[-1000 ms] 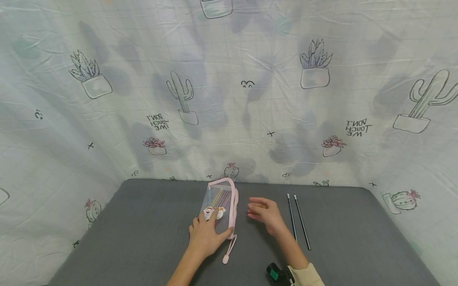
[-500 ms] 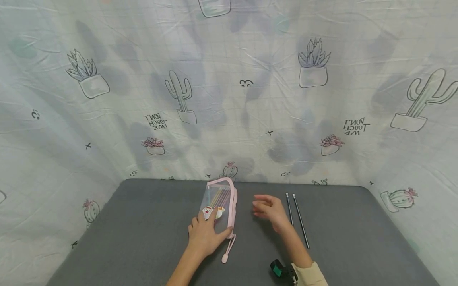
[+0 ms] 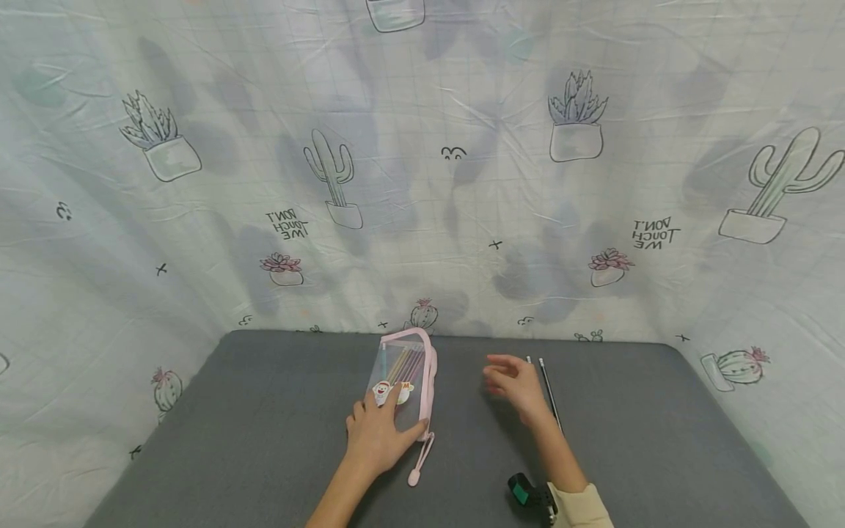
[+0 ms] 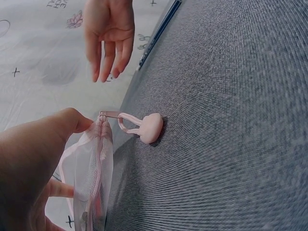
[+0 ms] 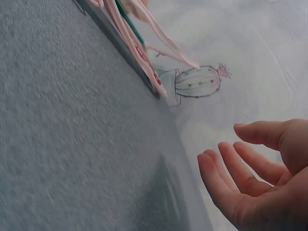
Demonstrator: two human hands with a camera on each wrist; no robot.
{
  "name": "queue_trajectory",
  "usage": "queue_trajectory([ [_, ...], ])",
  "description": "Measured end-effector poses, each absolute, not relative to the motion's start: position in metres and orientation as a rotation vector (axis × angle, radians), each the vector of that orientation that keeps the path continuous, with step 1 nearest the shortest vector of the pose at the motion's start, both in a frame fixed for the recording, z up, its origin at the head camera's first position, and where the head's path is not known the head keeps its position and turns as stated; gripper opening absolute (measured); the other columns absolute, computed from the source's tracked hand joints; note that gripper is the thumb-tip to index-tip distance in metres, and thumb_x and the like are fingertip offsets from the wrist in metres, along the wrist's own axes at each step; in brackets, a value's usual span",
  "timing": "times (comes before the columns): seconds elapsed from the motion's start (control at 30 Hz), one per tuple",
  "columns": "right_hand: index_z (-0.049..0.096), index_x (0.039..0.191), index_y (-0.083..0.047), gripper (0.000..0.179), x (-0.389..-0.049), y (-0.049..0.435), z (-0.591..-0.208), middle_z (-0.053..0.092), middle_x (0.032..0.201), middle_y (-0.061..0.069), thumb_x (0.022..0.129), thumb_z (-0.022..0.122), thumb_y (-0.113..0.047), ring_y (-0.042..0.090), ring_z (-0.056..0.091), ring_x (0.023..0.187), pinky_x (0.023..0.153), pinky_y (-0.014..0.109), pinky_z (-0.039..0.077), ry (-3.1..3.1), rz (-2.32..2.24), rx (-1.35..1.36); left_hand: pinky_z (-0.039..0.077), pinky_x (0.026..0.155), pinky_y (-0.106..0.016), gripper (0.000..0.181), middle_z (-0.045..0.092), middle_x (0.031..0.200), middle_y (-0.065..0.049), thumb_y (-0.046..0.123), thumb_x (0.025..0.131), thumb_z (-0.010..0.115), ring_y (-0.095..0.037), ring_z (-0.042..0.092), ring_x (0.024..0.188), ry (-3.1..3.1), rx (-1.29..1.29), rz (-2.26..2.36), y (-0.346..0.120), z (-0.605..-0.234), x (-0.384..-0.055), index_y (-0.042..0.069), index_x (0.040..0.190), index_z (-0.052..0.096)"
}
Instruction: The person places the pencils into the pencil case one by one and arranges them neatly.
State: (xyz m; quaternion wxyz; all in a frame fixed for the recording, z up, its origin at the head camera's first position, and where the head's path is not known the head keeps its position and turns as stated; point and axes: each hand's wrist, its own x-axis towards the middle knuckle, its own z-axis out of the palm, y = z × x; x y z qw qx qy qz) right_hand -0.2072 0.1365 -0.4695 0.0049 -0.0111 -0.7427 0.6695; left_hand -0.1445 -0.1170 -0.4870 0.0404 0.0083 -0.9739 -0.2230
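Observation:
A clear pencil case (image 3: pixel 388 363) with pink zip edging and cartoon stickers lies on the grey table (image 3: pixel 277 411). Several coloured pencils (image 3: pixel 409 365) show through its film. Across its near part my left hand (image 3: pixel 378 438) rests with spread fingers, the thumb at the pink edge beside the zip corner. A pink zip pull (image 4: pixel 151 128) hangs from that corner onto the table. To the right, my right hand (image 3: pixel 518 387) is held above the table, fingers loosely bent and nothing in them. It partly hides two dark pencils with white ends; one pencil (image 3: pixel 550 392) shows beside the wrist.
A pale curtain (image 3: pixel 422 183) printed with cactus and potted plant drawings stands behind the table and along both sides. A black and green device (image 3: pixel 526 493) is strapped at the right wrist, below a cream sleeve (image 3: pixel 579 506).
My right hand has moved to the right, away from the pencil case and over the dark pencils, covering more of them. The left hand and the case have stayed put.

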Motion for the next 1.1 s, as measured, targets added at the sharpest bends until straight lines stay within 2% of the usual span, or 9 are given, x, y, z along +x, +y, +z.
queue_trajectory([
  [0.17,0.062,0.131,0.017,0.034,-0.208,0.146,-0.468,0.071,0.119,0.031,0.099,0.065,0.004,0.037,0.074,0.101,0.083,0.043,0.063,-2.383,1.994,-0.064,0.039,0.098,-0.072,0.088,0.048,0.142,-0.037,0.066,0.086,0.073,-0.057,0.049,0.126,-2.99,0.03,-0.679,-0.117,-0.487,-0.145,0.014,0.154,0.053],
  [0.77,0.064,0.131,0.014,0.035,-0.21,0.181,-0.465,0.069,0.124,0.033,0.099,0.066,0.001,0.041,0.072,0.108,0.082,0.042,0.062,-2.489,1.697,-0.174,0.037,0.101,-0.073,0.088,0.044,0.147,-0.039,0.066,0.087,0.073,-0.058,0.047,0.129,-3.009,0.04,-0.685,-0.117,-0.486,-0.145,0.015,0.156,0.052],
  [1.1,0.063,0.132,0.014,0.039,-0.212,0.193,-0.468,0.066,0.126,0.037,0.096,0.069,0.0,0.046,0.071,0.104,0.075,0.039,0.062,-2.586,1.544,-0.242,0.037,0.1,-0.073,0.087,0.043,0.148,-0.039,0.065,0.087,0.073,-0.058,0.047,0.129,-2.995,0.029,-0.701,-0.117,-0.487,-0.144,0.015,0.155,0.052],
])
